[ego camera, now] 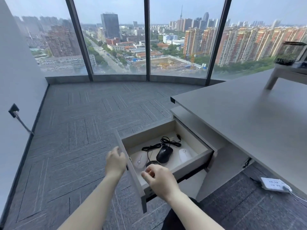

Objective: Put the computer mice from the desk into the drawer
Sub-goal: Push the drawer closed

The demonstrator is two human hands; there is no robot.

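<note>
— Grey carpet [79, 130] runs out to tall windows [114, 39]; beside it I see the drawer [194, 161] pulled open under the desk [249, 117].

— And the mice?

— Inside the drawer: black mouse [164, 154], two white mice [140, 161] around it; left hand [115, 161] loosely spread at the drawer's front; right hand [160, 180] over it, fingers curled, holding nothing.
</note>
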